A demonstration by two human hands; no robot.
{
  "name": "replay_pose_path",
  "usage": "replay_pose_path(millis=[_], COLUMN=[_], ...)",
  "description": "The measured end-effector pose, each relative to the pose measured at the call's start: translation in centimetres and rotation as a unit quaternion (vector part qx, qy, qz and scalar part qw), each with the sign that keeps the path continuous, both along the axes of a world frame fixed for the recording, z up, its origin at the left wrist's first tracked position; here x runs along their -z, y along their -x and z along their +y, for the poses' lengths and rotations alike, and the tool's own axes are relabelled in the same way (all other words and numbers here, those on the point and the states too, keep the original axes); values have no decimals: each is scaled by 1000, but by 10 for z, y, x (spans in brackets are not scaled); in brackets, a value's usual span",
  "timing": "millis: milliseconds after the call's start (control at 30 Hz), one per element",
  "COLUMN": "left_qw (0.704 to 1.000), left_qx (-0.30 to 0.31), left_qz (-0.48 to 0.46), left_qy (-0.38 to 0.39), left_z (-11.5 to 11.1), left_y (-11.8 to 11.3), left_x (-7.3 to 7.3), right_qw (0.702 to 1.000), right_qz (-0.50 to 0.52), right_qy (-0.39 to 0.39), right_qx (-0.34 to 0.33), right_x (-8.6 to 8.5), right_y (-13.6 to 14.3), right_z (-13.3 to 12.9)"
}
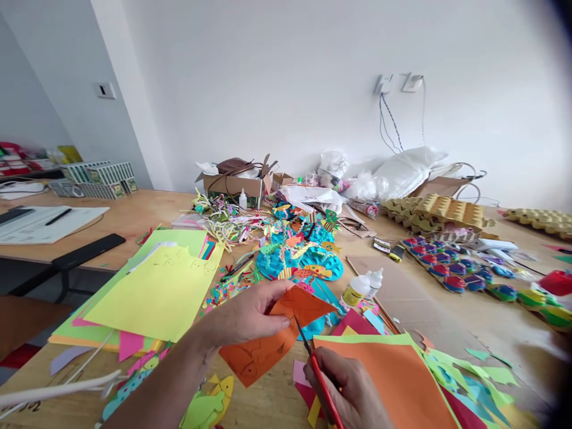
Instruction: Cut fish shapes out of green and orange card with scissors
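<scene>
An orange sheet of paper (257,354) with fish outlines drawn on it is held up over the table, pinched between the thumb and fingers of my left hand (250,316). My right hand (344,381) is closed around red-handled scissors (318,372), seen nearly edge-on, with their dark tips touching the paper just right of my left thumb. Whether the blades are apart is hard to make out. Under my hands lie green and yellow fish cut-outs (206,405). A stack topped by orange paper (393,375) sits beside my right hand.
Yellow and green sheets (156,292) lie to the left. Behind my hands are blue painted shapes with paper fish (297,256) and glue bottles (356,290). Painted egg-carton strips (440,265) and bare egg trays (440,211) occupy the right. Paper scraps (473,381) litter the near right.
</scene>
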State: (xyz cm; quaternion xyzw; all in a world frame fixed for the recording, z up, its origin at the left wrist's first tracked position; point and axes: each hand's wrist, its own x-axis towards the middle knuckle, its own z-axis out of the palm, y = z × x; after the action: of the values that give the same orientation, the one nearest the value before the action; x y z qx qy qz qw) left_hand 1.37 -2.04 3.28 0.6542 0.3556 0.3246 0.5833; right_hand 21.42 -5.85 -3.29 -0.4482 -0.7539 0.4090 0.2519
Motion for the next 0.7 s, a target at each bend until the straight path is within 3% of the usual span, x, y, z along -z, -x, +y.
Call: replay_pose_path(millis=[167, 367, 533, 700], left_qw=[1000, 988, 985, 987], left_qx=[-4, -85, -139, -122], left_qz=[0, 60, 31, 18], left_qy=[8, -115, -94, -103], left_z=[-4, -1, 2, 1], left_y=[-2, -6, -12, -8], left_x=[-5, -2, 5, 4], right_qw=[999, 994, 979, 966], right_qz=[-7, 36, 96, 122], right_qy=[37, 98, 171, 217], right_qx=[-1, 31, 61, 76], right_x=[-2, -5, 0, -4], right_y=[-1, 2, 4, 8], right_z=[0, -2, -5, -8])
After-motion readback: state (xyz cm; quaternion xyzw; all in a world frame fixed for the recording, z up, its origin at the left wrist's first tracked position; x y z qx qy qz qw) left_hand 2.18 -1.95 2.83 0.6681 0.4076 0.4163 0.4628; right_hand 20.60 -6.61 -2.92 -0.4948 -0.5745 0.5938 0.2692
